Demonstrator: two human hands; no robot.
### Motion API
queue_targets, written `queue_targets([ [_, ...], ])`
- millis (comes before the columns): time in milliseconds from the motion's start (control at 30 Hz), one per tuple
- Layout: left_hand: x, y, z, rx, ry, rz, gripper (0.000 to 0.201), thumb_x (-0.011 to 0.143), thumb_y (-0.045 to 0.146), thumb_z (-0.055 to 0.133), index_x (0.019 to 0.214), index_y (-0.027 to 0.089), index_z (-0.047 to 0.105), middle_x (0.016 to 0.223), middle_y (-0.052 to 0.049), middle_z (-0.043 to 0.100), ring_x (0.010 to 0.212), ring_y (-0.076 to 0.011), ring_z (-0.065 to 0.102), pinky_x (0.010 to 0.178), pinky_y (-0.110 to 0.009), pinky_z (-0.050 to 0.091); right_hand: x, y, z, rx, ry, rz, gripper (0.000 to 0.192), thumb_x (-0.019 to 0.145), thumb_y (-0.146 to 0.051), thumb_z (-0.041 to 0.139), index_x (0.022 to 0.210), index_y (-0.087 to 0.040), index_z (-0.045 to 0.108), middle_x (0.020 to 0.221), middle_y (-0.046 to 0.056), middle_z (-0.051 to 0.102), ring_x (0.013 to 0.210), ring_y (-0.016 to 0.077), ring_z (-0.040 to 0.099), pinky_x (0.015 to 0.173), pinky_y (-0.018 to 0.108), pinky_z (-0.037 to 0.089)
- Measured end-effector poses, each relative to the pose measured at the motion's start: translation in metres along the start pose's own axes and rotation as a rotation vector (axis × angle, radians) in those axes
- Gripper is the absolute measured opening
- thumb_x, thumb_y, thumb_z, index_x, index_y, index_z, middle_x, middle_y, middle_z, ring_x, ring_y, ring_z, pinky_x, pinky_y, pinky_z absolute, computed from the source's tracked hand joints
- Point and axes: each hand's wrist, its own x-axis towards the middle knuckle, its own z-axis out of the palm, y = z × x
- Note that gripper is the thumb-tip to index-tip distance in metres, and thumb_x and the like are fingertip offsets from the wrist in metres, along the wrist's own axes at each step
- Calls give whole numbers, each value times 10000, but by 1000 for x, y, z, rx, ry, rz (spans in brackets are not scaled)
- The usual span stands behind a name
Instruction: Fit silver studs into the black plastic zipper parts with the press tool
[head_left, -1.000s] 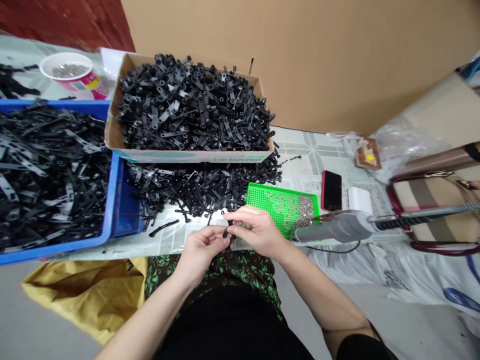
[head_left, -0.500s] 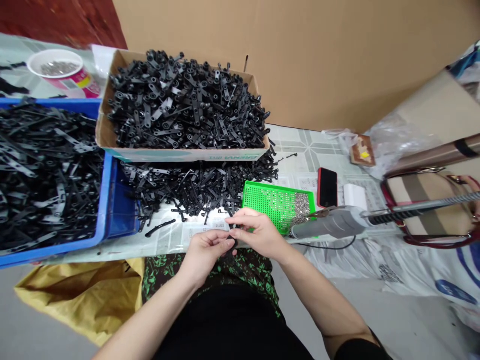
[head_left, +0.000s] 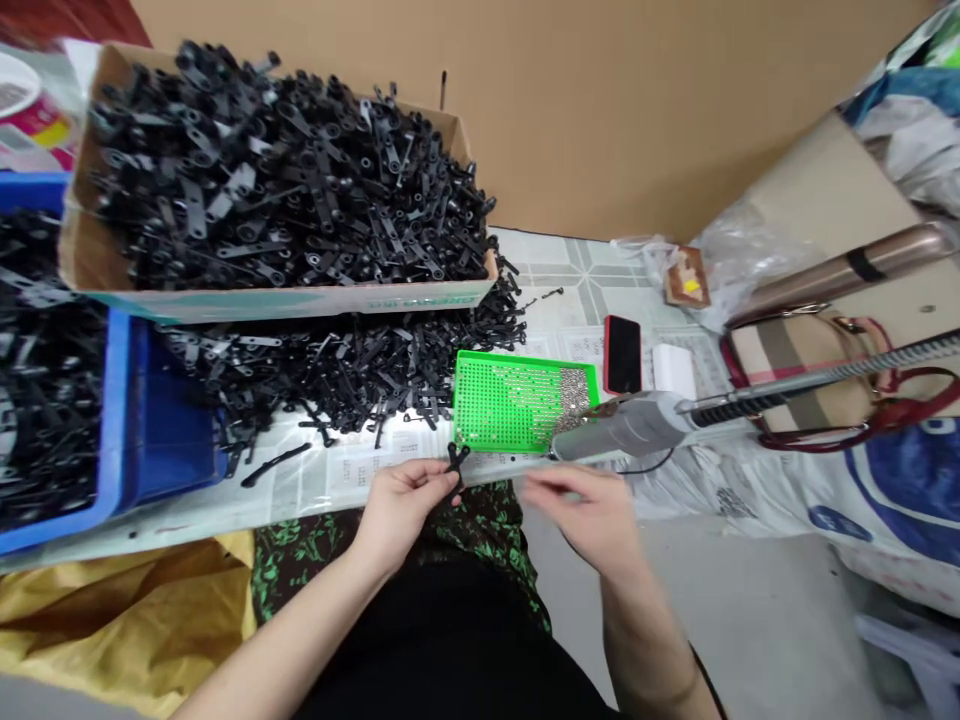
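Head view: left hand (head_left: 401, 500) pinches black part (head_left: 454, 463) at fingertips; right hand (head_left: 592, 510) loosely open, empty.

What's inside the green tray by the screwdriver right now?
The green tray has a perforated floor, mostly bare. Small silvery screws are heaped in its right end. The grey electric screwdriver lies across the near right corner, hiding whatever is beneath its nose.

Both bare forearms rise from the bottom edge toward the frame's centre. The left hand (head_left: 401, 500) sits just left of centre, fingertips pinched together. The right hand (head_left: 592, 510), slightly blurred, hovers right of centre, fingers loosely extended leftward, apart from the left.
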Motion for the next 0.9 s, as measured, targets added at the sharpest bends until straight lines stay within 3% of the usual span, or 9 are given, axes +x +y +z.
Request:
queue_targets([
  [67, 4, -8, 9, -10, -18, -21, 176, 567, 329, 775, 590, 159, 737, 538, -30, 689, 539, -127, 579, 582, -236, 444, -9, 17, -26, -27, 414, 5, 136, 752, -266, 690, 631, -218, 653, 526, -48, 602, 474, 105, 546, 462, 235, 453],
  [100, 7, -12, 14, -19, -26, -35, 182, 560, 333, 780, 588, 158, 738, 538, -32, 688, 538, -127, 576, 579, -238, 441, -9, 24, -35, -3, 521, -4, 102, 750, -306, 688, 702, -221, 658, 571, -40, 614, 513, 114, 566, 482, 242, 470],
  [133, 9, -17, 21, -31, -28, -48, 188, 549, 335, 787, 588, 158, 738, 538, -32, 687, 538, -128, 574, 578, -241, 440, -6, 30, -42, 42, 513, 0, 169, 730, -352, 701, 834, -224, 665, 678, -16, 655, 607, 138, 615, 544, 266, 514],
  [233, 20, -32, 42, -70, 13, -65, 210, 511, 340, 808, 588, 158, 737, 537, -28, 682, 535, -132, 570, 581, -254, 438, 16, 39, -45, 232, 78, 51, 592, 668, -397, 754, 1192, -217, 546, 947, 63, 701, 873, 200, 669, 754, 361, 568],
  [300, 26, -39, 52, -99, 68, -73, 235, 483, 346, 822, 588, 155, 733, 532, -25, 675, 526, -135, 566, 574, -264, 437, 32, 42, -38, 342, -66, 82, 586, 683, -376, 758, 1202, -224, 530, 897, 46, 706, 828, 184, 670, 752, 356, 565],
  [400, 34, -44, 59, -126, 131, -70, 268, 465, 352, 834, 610, 150, 733, 544, -22, 676, 535, -141, 575, 580, -273, 441, 50, 48, -21, 531, 91, 7, 521, 681, -516, 733, 1087, -248, 551, 735, -13, 655, 668, 153, 631, 663, 333, 551],
  [533, 37, -43, 62, -74, 134, -59, 258, 525, 366, 818, 618, 143, 726, 549, -18, 674, 525, -130, 567, 558, -265, 421, 66, 65, 4, 675, 319, -28, 601, 719, -748, 503, 1084, -272, 468, 580, -71, 518, 435, 117, 517, 470, 296, 473],
  [733, 37, -37, 66, -70, 159, -117, 291, 475, 369, 838, 615, 139, 727, 542, -23, 669, 495, -131, 561, 502, -257, 404, 72, 83, 20, 633, 363, 68, 760, 586, -907, 380, 987, -266, 450, 474, -100, 396, 320, 115, 392, 379, 298, 363],
  [900, 36, -34, 68, -75, 188, -123, 299, 438, 357, 851, 605, 140, 732, 526, -23, 668, 491, -130, 565, 501, -248, 407, 72, 90, 22, 589, 386, 44, 725, 646, -891, 306, 991, -268, 439, 492, -93, 389, 332, 116, 386, 402, 310, 385],
])
